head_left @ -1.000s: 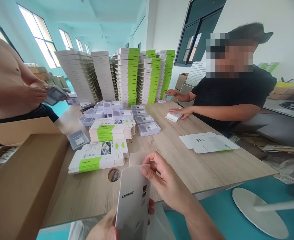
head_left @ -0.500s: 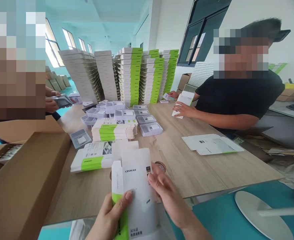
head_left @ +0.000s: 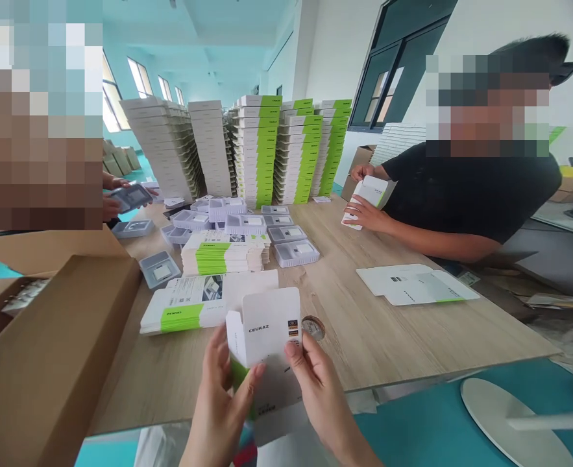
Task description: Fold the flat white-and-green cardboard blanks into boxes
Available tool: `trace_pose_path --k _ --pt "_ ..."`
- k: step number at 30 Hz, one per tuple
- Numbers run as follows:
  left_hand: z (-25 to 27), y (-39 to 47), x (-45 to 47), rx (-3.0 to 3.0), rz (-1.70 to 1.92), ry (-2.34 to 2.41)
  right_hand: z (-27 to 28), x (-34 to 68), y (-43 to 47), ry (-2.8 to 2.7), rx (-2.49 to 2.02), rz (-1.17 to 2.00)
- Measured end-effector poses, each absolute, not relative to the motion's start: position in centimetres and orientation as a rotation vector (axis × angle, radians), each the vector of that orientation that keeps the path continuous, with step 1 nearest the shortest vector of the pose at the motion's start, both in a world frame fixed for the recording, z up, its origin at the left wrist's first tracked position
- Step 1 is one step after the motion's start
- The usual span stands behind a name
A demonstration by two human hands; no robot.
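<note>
A white and green carton (head_left: 271, 344) marked CEUKAZ is held upright between my two hands over the table's front edge, its end flaps standing out. My left hand (head_left: 228, 389) grips its left side, thumb across the front and fingers around the green edge. On the right side, my right hand (head_left: 318, 383) pinches the panel, thumb in front and fingers behind. Just beyond lies a pile of flat cartons (head_left: 183, 316). Behind that is a taller stack of flat cartons (head_left: 213, 256), with plastic trays (head_left: 244, 224) holding small white items around it.
A large brown cardboard box (head_left: 67, 344) stands open at the left. Tall stacks of finished-looking boxes (head_left: 257, 149) line the back. On the right, a co-worker's hand (head_left: 366, 213) holds a carton near a flattened carton (head_left: 417, 284). A round hole (head_left: 314, 327) opens in the table (head_left: 364, 344).
The carton has tilted and shifted slightly right. My right hand has closed on its right edge. The co-worker at right has brought the far hand to their carton.
</note>
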State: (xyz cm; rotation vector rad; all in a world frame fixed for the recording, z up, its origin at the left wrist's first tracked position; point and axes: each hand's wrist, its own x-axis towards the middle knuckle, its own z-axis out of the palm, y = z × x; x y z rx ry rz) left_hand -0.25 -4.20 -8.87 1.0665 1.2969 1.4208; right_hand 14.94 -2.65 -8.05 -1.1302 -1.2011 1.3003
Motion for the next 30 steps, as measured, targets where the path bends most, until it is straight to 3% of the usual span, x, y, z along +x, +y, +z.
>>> trace_pose_path --k 3,9,13,22,26,30 --pt "-8.8 -3.9 -1.2 1.100 1.490 1.193 -7.7 15.5 -3.3 -1.173 -1.058 1.248" --pt "-8.4 -4.0 -3.4 1.288 1.194 1.023 -6.3 18.8 -3.8 -1.516 -1.053 1.134" --pt "-7.9 -4.9 -2.8 1.165 1.450 1.098 -5.8 20.6 -3.1 -1.680 -0.992 1.036" --pt "-8.3 -5.8 -1.1 1.064 1.733 1.265 -10.7 15.7 -4.6 -1.160 -1.005 0.656" --pt "-8.4 -6.1 -0.3 1.232 1.797 1.264 -9.4 16.7 -4.4 -1.112 -0.917 0.786" --pt "-8.9 -6.0 0.1 1.462 1.838 1.113 -4.3 19.6 -2.3 -1.235 -0.861 1.198"
